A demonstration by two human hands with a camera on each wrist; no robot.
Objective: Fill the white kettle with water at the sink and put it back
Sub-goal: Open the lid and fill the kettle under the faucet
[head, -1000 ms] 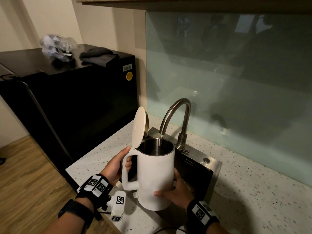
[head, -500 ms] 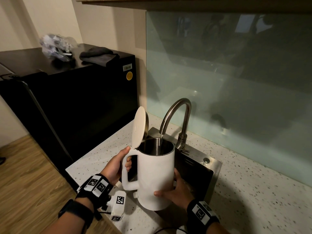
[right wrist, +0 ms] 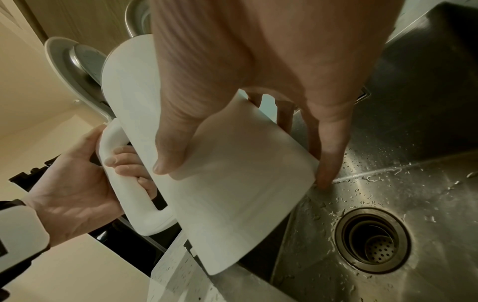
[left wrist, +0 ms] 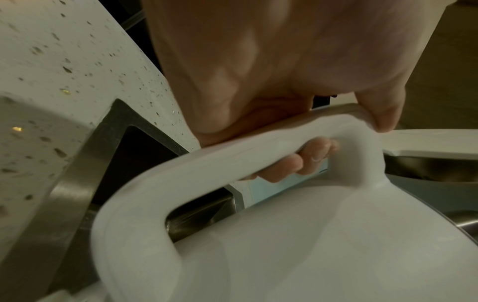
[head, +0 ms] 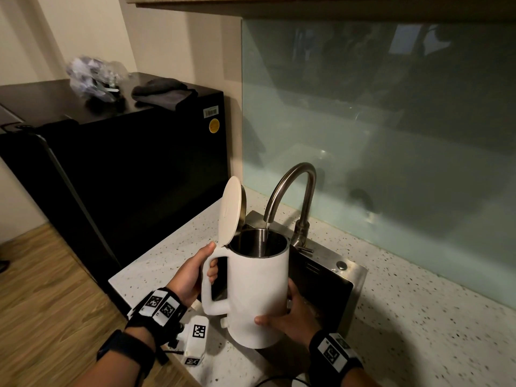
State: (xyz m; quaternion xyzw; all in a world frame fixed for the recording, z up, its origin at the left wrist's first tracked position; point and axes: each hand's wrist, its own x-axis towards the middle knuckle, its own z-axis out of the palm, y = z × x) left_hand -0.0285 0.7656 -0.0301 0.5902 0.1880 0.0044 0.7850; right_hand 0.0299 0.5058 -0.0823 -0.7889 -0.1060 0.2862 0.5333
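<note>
The white kettle (head: 258,291) is held upright over the steel sink (head: 354,277), its lid (head: 230,209) flipped up. A thin stream of water runs from the curved tap (head: 290,188) into its steel interior. My left hand (head: 192,275) grips the handle (left wrist: 220,161), fingers curled through the loop and thumb on top. My right hand (head: 293,317) holds the lower body of the kettle (right wrist: 232,183), thumb across the front and fingers round the far side above the wet basin (right wrist: 413,194).
A speckled counter (head: 418,331) surrounds the sink, with a glass backsplash (head: 391,121) behind. A black fridge (head: 134,169) stands to the left, carrying a dark cloth (head: 164,92) and a plastic bag (head: 92,76). The drain (right wrist: 372,241) lies below the kettle. A wooden floor is at lower left.
</note>
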